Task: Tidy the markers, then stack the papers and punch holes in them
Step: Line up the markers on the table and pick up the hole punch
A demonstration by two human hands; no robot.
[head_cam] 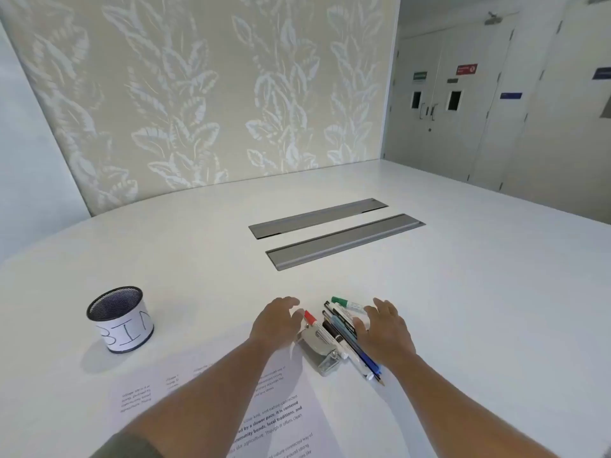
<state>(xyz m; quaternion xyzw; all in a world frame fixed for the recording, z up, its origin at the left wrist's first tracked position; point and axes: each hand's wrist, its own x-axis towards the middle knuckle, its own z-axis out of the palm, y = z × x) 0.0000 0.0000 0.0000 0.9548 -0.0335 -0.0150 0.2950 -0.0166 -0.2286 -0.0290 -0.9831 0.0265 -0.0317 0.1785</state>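
A bundle of markers and pens [344, 328] lies on the white table between my two hands, with a green-capped marker [347, 303] at its far end and a red-capped marker [310, 318] on its left side. My left hand [277, 320] is open, fingers spread, just left of the red cap. My right hand [385, 328] is open and flat against the right side of the bundle. A grey metal hole punch [322, 353] sits under the near end of the pens. Printed papers [264, 411] lie near me, partly under my left forearm.
A black mesh cup [120, 319] with a white label reading "BIN" stands at the left. Two grey cable flaps [337, 233] are set into the table further back. A patterned wall rises behind the table.
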